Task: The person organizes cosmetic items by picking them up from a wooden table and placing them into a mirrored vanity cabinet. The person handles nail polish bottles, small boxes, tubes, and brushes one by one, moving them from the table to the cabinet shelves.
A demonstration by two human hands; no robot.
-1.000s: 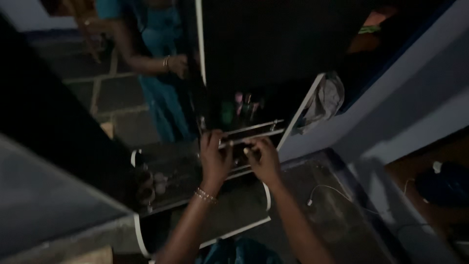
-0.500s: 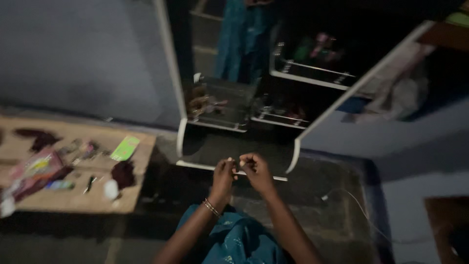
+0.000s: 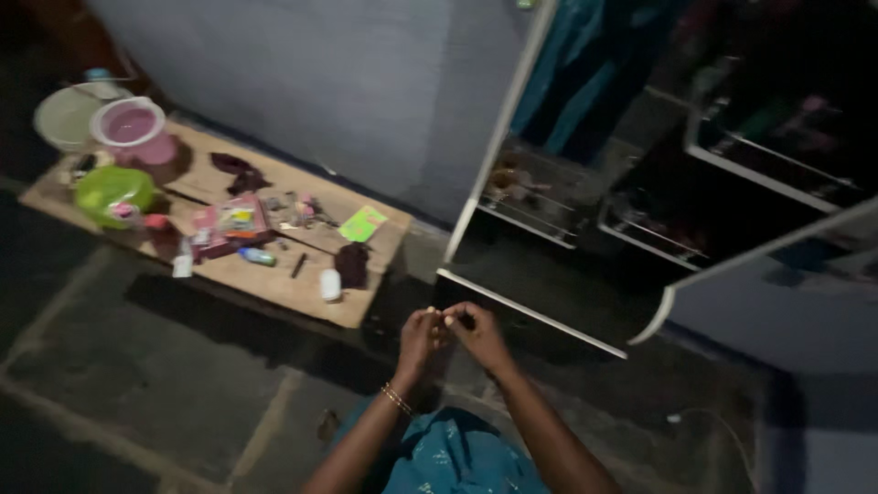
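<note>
Dim stone floor, cluttered low wooden board (hands' grip unclear, fingertips together).

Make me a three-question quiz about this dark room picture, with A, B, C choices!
1. Where is the pink cup?
A. on the far end of the wooden board
B. inside the cabinet
C. in a hand

2. What colour is the flat card on the board?
A. red
B. green
C. white

3. How are the left hand and right hand?
A. far apart
B. fingertips together
C. flat on the floor

Answers: 1 A, it stands by the board's far corner. 2 B, it shows bright green. 3 B, the fingertips meet before the cabinet.
</note>
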